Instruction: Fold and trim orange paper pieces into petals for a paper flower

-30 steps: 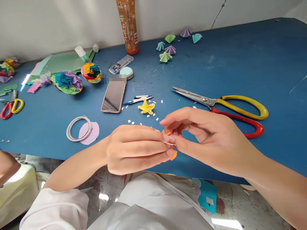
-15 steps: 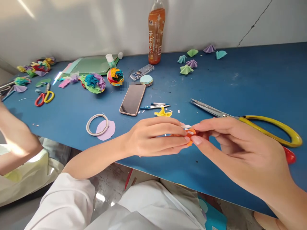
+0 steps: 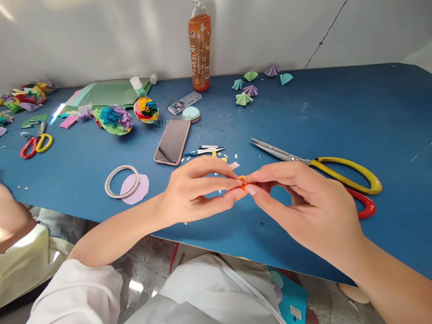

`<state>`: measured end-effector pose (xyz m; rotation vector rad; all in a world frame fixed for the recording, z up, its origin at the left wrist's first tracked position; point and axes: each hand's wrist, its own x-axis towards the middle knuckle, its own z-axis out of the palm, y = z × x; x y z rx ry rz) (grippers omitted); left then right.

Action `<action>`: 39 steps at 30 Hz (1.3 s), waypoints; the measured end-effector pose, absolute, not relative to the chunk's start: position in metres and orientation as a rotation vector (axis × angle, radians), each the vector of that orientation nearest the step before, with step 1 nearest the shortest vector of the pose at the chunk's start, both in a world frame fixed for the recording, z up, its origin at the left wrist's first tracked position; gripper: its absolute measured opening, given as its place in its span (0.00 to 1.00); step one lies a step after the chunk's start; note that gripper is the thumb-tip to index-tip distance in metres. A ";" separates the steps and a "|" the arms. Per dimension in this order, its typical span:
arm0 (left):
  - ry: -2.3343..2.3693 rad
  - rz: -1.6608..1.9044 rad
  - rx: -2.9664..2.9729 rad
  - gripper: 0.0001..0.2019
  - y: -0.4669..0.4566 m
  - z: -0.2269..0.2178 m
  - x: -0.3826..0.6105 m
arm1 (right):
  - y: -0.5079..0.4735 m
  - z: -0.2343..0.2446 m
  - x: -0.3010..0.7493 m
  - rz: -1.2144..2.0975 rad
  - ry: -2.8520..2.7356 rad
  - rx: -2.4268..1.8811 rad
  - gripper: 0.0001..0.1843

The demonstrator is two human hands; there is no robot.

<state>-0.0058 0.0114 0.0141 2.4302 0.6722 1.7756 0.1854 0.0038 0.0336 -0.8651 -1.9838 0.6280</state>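
Note:
Between my two hands is a small folded piece of orange paper (image 3: 240, 194), pinched at its edges. My left hand (image 3: 199, 191) grips its left side with thumb and fingers. My right hand (image 3: 310, 207) pinches the right side between thumb and index finger. A white paper strip (image 3: 234, 165) shows just beyond the fingertips. Part of a yellow paper piece (image 3: 213, 154) peeks out behind my left hand, the rest covered. Large scissors (image 3: 347, 168) with yellow and red handles lie beyond my right hand, which hides part of them.
A tape roll (image 3: 107, 182) rests on a purple paper circle (image 3: 143, 189). A phone (image 3: 173, 143), a compass (image 3: 204, 151), crinkled paper balls (image 3: 114, 120) and an orange drink bottle (image 3: 200, 54) stand beyond. Folded paper fans (image 3: 243, 99) lie at the back; another person's arm (image 3: 15, 216) is at left.
The view has shifted right. A white strip that was at the orange paper now shows apart from it, beyond the fingertips. Both hands still pinch the orange paper.

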 end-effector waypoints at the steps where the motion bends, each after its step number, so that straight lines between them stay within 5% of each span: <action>1: 0.697 1.721 2.380 0.03 0.010 0.015 -0.006 | 0.004 0.034 0.186 0.603 -2.002 -0.873 0.10; 39: 0.704 1.514 2.268 0.02 0.013 0.014 -0.011 | 0.009 0.034 0.186 0.233 -2.257 -0.664 0.16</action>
